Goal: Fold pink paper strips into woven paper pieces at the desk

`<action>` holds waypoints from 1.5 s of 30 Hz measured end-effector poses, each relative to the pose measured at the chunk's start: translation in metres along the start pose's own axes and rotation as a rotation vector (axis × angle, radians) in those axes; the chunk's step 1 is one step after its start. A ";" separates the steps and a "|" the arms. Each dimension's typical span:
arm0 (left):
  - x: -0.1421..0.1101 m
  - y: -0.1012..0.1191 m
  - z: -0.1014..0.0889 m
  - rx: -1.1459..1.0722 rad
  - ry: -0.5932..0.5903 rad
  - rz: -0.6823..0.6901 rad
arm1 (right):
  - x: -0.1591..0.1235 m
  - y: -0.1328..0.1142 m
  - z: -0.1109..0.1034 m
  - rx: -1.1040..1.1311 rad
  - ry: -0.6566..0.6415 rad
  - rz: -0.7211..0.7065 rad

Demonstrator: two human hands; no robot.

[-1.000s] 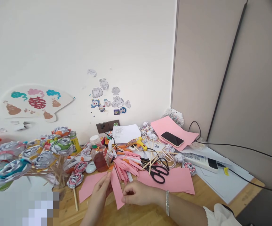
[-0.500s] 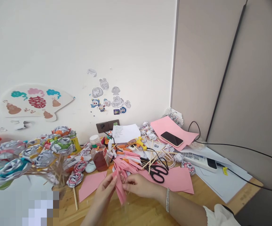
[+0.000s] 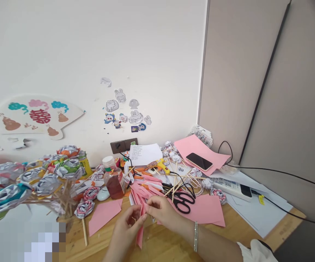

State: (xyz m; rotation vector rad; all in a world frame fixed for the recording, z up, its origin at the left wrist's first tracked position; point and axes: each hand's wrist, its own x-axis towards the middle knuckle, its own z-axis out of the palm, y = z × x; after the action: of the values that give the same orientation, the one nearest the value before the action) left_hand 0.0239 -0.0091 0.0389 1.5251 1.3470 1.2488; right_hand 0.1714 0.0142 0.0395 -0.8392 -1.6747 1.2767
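Both my hands meet over the wooden table (image 3: 168, 251) at the bottom centre. My left hand (image 3: 127, 227) pinches a folded pink paper strip (image 3: 140, 233) that hangs down from my fingers. My right hand (image 3: 161, 213), with a silver bracelet on its wrist, pinches the top of the same strip. Just behind my hands lies a pile of pink paper strips (image 3: 143, 191). Black scissors (image 3: 183, 202) rest on a pink sheet (image 3: 206, 209) to the right of my right hand.
Paper roses on sticks (image 3: 37, 182) crowd the left. A bottle of red liquid (image 3: 113, 182), a yellow glue gun (image 3: 161, 165), loose wooden sticks, a phone (image 3: 199, 161) on pink paper, a power strip (image 3: 233, 187) and black cables sit behind. A loose pink piece (image 3: 104, 214) lies left.
My hands have come closer together and the wide pink piece is now folded into a narrow strip hanging between my fingers. The view shifted slightly.
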 end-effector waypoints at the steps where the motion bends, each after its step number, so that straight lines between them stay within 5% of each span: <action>1: 0.000 0.001 0.000 -0.013 -0.009 -0.006 | 0.001 0.002 0.000 -0.020 0.025 -0.004; 6: -0.005 0.014 0.001 -0.025 -0.085 -0.037 | 0.003 0.006 0.001 -0.302 0.224 -0.132; 11: -0.005 0.010 0.002 0.024 -0.038 -0.067 | -0.006 -0.007 0.002 -0.394 0.220 -0.265; 18: -0.004 0.004 0.001 0.091 -0.028 -0.066 | 0.005 0.009 -0.001 0.157 -0.016 0.095; 22: -0.005 0.004 0.001 0.097 -0.059 -0.069 | 0.004 0.013 -0.001 0.325 -0.124 0.182; 33: -0.006 0.006 0.003 0.051 -0.137 -0.104 | 0.008 0.026 0.000 0.023 -0.075 0.100; 45: -0.006 0.015 0.004 -0.067 -0.165 -0.118 | 0.007 0.021 0.002 0.181 -0.023 0.228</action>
State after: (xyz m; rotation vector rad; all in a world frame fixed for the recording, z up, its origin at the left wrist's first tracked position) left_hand 0.0320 -0.0176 0.0511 1.4476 1.2563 1.0612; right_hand 0.1672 0.0247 0.0203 -0.9268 -1.4857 1.5727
